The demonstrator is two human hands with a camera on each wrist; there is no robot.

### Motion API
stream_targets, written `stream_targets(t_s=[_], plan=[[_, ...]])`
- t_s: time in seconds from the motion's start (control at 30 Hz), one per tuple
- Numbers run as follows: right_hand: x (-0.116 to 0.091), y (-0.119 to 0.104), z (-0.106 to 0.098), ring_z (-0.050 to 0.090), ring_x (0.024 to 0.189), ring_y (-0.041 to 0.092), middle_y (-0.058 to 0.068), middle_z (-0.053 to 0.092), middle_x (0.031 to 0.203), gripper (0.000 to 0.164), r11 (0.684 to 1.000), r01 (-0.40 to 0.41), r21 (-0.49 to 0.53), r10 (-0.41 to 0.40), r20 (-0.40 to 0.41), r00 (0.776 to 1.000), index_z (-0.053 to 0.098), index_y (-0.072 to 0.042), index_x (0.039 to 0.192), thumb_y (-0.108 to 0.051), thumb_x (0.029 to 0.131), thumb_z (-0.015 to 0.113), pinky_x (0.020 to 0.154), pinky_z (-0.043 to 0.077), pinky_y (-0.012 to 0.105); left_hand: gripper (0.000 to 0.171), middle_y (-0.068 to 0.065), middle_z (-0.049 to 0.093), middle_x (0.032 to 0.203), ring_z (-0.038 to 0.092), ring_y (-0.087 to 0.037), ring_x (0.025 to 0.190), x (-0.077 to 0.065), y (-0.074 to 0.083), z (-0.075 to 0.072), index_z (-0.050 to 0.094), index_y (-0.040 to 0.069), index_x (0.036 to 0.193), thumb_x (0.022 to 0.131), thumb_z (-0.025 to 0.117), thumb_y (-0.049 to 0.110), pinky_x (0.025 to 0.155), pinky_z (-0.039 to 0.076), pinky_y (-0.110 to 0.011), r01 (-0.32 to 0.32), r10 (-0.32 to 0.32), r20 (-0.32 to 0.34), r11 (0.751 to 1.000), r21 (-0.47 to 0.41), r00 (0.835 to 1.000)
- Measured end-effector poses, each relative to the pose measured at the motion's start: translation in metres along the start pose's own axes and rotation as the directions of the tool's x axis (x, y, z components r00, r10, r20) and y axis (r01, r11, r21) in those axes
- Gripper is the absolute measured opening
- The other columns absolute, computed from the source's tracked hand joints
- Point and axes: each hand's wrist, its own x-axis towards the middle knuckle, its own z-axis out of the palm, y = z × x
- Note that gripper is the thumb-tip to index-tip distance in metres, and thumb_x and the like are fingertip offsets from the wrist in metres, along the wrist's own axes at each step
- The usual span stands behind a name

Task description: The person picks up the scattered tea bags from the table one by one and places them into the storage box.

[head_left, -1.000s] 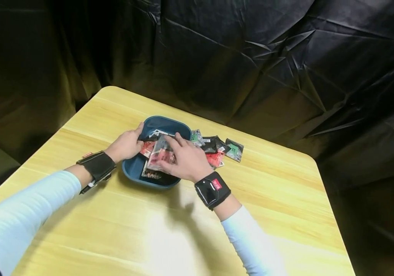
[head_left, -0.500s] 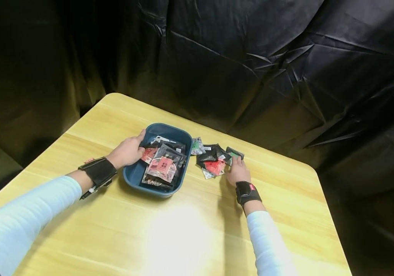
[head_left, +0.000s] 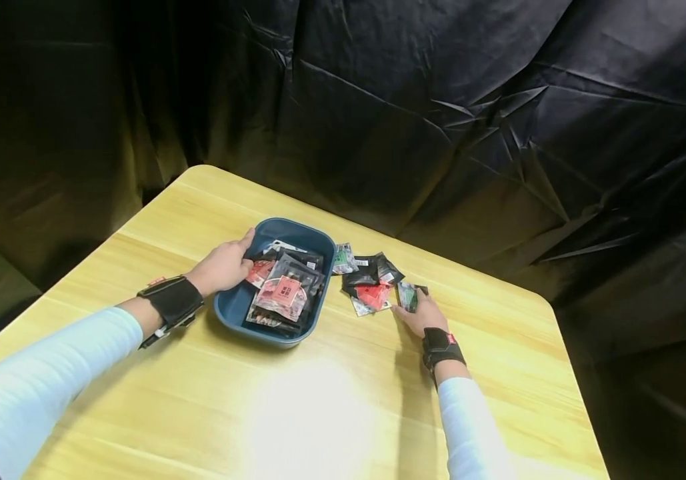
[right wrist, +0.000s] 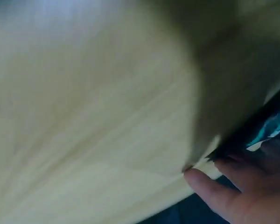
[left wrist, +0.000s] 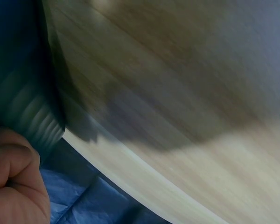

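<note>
On the table, the right hand touches a green packet, its thumb spread away from the fingers. The left hand pinches the side of a blue tub. More packets lie inside, and a small pile sits between the tub and the green packet.

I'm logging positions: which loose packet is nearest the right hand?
The rightmost green-labelled packet, at the right hand; the other loose packets lie farther left.
</note>
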Motion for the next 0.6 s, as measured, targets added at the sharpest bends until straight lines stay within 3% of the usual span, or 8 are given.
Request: stream_targets(t_s=[0.07, 0.2, 0.33, 0.47, 0.53, 0.6], plan=[[-0.003, -0.001, -0.001, 0.05, 0.117, 0.044, 0.031, 0.05, 0.131, 0.074, 0.999, 0.006, -0.031, -0.006, 0.007, 1.0, 0.031, 0.004, 0.142, -0.035, 0.085, 0.059, 0.094, 0.043, 0.054, 0.071, -0.037, 0.039, 0.137, 0.042, -0.043, 0.126, 0.0, 0.0, -0.001, 0.008, -0.007, 0.147, 0.091, 0.046, 0.011, 0.104, 0.035, -0.052, 0.001, -0.001, 0.005, 1.0, -0.002, 1.0], [-0.011, -0.007, 0.001, 0.062, 0.097, 0.042, 0.027, 0.064, 0.109, 0.054, 0.988, 0.036, -0.152, -0.047, -0.067, 0.997, 0.045, 0.005, 0.133, -0.016, 0.084, 0.056, 0.077, 0.051, 0.051, 0.071, -0.036, 0.037, 0.138, 0.041, -0.043, 0.127, 0.0, 0.0, -0.001, 0.007, -0.006, 0.147, 0.091, 0.046, 0.011, 0.105, 0.034, -0.053, 0.014, -0.014, 0.009, 1.0, -0.011, 1.0], [-0.023, -0.024, -0.007, 0.065, 0.087, 0.04, 0.025, 0.068, 0.1, 0.041, 0.992, 0.069, -0.105, -0.089, -0.197, 0.976, 0.053, 0.002, 0.128, -0.007, 0.088, 0.053, 0.07, 0.053, 0.049, 0.07, -0.036, 0.037, 0.138, 0.04, -0.043, 0.127, 0.001, 0.0, -0.001, 0.007, -0.007, 0.147, 0.091, 0.045, 0.012, 0.105, 0.034, -0.053, 0.008, -0.008, 0.008, 1.0, -0.008, 1.0], [-0.043, -0.066, -0.026, 0.066, 0.078, 0.036, 0.022, 0.069, 0.098, 0.043, 0.975, 0.218, -0.034, -0.216, -0.341, 0.915, 0.055, -0.002, 0.128, -0.003, 0.085, 0.054, 0.066, 0.052, 0.046, 0.07, -0.036, 0.038, 0.138, 0.042, -0.043, 0.127, 0.002, 0.001, -0.001, 0.007, -0.007, 0.147, 0.091, 0.045, 0.011, 0.105, 0.034, -0.052, 0.0, 0.001, 0.01, 1.0, -0.006, 1.0], [-0.054, -0.092, -0.033, 0.065, 0.071, 0.033, 0.02, 0.069, 0.101, 0.046, 0.944, 0.327, -0.047, -0.319, -0.388, 0.865, 0.054, -0.002, 0.13, -0.001, 0.083, 0.055, 0.06, 0.051, 0.042, 0.07, -0.036, 0.038, 0.138, 0.043, -0.042, 0.126, 0.002, 0.0, -0.001, 0.007, -0.007, 0.147, 0.091, 0.045, 0.011, 0.104, 0.035, -0.052, 0.004, -0.004, 0.016, 1.0, -0.007, 1.0], [-0.063, -0.117, -0.038, 0.066, 0.074, 0.029, 0.017, 0.069, 0.107, 0.047, 0.907, 0.414, -0.081, -0.409, -0.412, 0.814, 0.054, -0.004, 0.13, -0.001, 0.083, 0.056, 0.06, 0.052, 0.04, 0.07, -0.036, 0.037, 0.139, 0.042, -0.041, 0.127, 0.002, 0.0, 0.0, 0.006, -0.007, 0.147, 0.092, 0.045, 0.012, 0.105, 0.034, -0.052, 0.011, -0.011, 0.024, 1.0, -0.01, 1.0]])
